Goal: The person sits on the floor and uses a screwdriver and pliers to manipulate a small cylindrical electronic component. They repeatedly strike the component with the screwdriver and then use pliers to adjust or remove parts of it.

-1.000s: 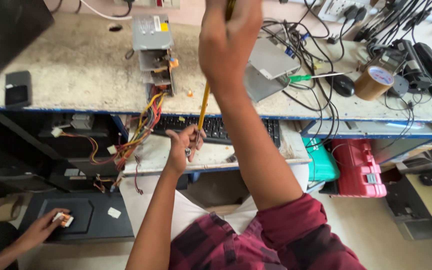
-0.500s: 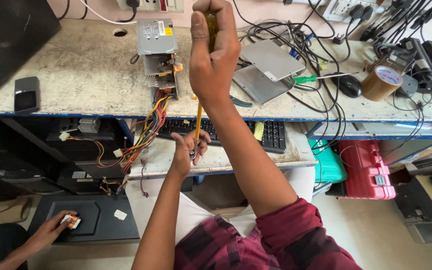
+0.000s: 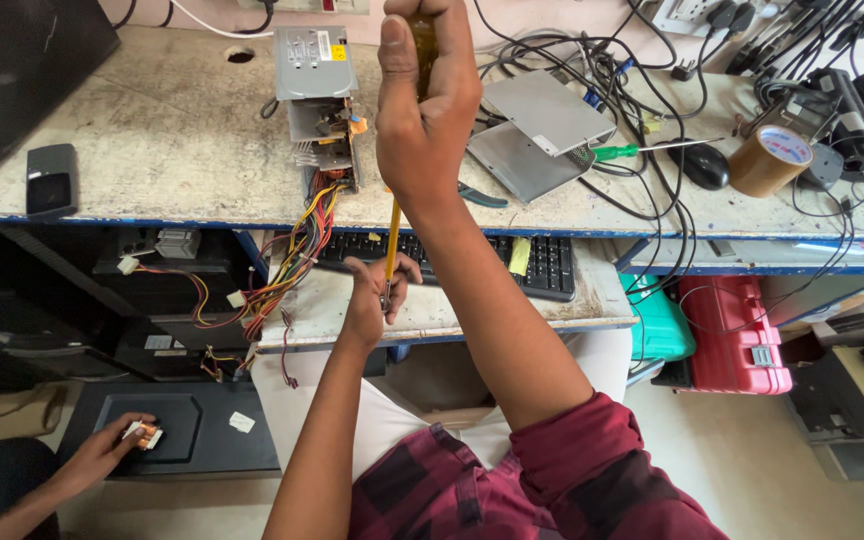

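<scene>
Head view, right hand: we see the right hand point(image 3: 424, 100) raised high, fist wrapped tight around the amber handle of a long yellow-shafted screwdriver point(image 3: 392, 240), which hangs straight down.
Head view, left hand: the left hand point(image 3: 372, 295) sits lower, fingers pinched narrow around the screwdriver's tip (whatever small part it may be pinching is hidden from us).
Screwdriver position: upright between the two hands, over the front edge of the worn grey workbench point(image 3: 152, 130) and the black keyboard point(image 3: 542, 265) on the pull-out shelf.
Just beside: an opened grey metal power supply box point(image 3: 317, 95) to the left of the right hand, its bundle of red, yellow and orange wires point(image 3: 287, 265) spilling down over the bench edge.
Right of bench: a green-handled screwdriver point(image 3: 627, 151), a brown tape roll point(image 3: 770, 160), tangled black cables point(image 3: 642, 85).
Lower left: another person's hand point(image 3: 102, 455) resting on a small white part atop a flat black case point(image 3: 192, 430).
</scene>
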`<state>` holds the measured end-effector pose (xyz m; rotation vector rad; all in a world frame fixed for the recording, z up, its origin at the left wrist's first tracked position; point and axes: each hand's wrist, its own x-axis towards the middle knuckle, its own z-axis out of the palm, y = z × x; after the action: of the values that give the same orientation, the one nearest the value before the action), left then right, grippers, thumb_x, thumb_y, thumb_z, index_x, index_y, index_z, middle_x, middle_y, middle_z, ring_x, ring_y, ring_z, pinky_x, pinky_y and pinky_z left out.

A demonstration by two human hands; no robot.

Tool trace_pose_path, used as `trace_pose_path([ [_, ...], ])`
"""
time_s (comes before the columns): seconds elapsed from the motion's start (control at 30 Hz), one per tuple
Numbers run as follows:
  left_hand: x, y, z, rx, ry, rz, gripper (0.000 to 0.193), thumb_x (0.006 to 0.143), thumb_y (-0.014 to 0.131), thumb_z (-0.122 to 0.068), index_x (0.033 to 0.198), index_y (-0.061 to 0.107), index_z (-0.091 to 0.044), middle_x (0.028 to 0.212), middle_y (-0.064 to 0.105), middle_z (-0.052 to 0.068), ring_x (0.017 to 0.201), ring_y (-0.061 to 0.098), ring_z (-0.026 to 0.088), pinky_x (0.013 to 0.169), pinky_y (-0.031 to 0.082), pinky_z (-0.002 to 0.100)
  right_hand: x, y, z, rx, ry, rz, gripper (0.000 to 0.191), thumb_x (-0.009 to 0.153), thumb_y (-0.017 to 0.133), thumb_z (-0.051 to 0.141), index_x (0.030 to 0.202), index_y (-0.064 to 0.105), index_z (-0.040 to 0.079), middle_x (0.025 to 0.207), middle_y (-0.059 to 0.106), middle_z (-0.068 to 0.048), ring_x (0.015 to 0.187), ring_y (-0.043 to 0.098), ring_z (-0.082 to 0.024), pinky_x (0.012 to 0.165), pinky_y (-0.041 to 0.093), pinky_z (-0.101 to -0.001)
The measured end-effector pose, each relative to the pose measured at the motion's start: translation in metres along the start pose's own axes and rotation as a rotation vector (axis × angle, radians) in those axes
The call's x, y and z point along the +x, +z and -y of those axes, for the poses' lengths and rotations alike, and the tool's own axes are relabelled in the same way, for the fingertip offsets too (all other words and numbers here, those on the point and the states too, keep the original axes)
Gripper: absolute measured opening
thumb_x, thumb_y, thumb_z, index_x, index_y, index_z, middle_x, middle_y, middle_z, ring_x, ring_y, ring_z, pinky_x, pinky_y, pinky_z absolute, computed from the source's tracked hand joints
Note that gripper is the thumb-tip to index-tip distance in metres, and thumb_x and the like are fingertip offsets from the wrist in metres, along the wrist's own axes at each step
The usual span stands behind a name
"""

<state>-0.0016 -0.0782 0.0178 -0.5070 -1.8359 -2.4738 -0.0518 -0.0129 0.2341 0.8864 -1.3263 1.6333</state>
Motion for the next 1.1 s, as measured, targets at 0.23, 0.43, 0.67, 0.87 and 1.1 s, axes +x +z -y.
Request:
trace_pose_path([
  [0.23, 0.003, 0.003, 0.004, 0.026, 0.027, -0.036, 0.109, 0.089, 0.000, -0.090, 0.093, 0.064, -0.003, 0.054, 0.033, -0.006, 0.049, 0.032, 0.005, 0.051, 0.026, 0.020, 0.001, 0.001, -0.005, -0.279, 0.031, -0.087, 0.010, 0.113, 0.056, 0.013, 0.113, 0.058, 0.004, 0.072, 0.058, -0.004, 0.061, 0.044, -0.009, 0.058, 0.037, -0.0274],
  [0.43, 0.007, 0.005, 0.001, -0.046, -0.116, -0.117, 0.107, 0.082, 0.002, -0.090, 0.095, 0.064, -0.005, 0.055, 0.033, -0.006, 0.044, 0.031, 0.007, 0.042, 0.023, 0.023, 0.004, 0.001, -0.018, -0.357, -0.010, -0.108, 0.013, 0.109, 0.059, 0.016, 0.110, 0.058, 0.003, 0.073, 0.060, -0.009, 0.054, 0.050, -0.018, 0.056, 0.041, -0.0328],
  [0.67, 0.007, 0.002, 0.000, -0.080, -0.088, -0.149, 0.108, 0.082, 0.004, -0.092, 0.094, 0.065, -0.004, 0.053, 0.029, -0.006, 0.041, 0.026, 0.007, 0.039, 0.022, 0.025, 0.002, -0.001, -0.037, -0.362, -0.027, -0.113, 0.017, 0.107, 0.060, 0.016, 0.100, 0.056, 0.002, 0.073, 0.061, -0.012, 0.055, 0.053, -0.021, 0.056, 0.041, -0.0345],
  [0.87, 0.007, 0.002, -0.001, -0.095, -0.062, -0.138, 0.107, 0.082, 0.006, -0.093, 0.093, 0.064, -0.003, 0.052, 0.030, -0.006, 0.041, 0.027, 0.007, 0.038, 0.022, 0.025, 0.005, 0.002, -0.064, -0.017, 0.205, -0.031, 0.031, 0.108, 0.058, 0.015, 0.082, 0.055, -0.002, 0.063, 0.053, -0.005, 0.053, 0.045, -0.013, 0.057, 0.037, -0.0328],
  [1.1, 0.007, 0.007, -0.001, -0.103, -0.041, -0.112, 0.105, 0.083, 0.009, -0.095, 0.091, 0.059, -0.003, 0.052, 0.032, -0.006, 0.041, 0.026, 0.006, 0.038, 0.020, 0.024, -0.005, 0.017, -0.083, -0.064, 0.356, 0.069, 0.017, 0.094, 0.058, 0.009, 0.080, 0.063, 0.000, 0.066, 0.063, -0.006, 0.058, 0.059, -0.018, 0.052, 0.042, -0.0349],
])
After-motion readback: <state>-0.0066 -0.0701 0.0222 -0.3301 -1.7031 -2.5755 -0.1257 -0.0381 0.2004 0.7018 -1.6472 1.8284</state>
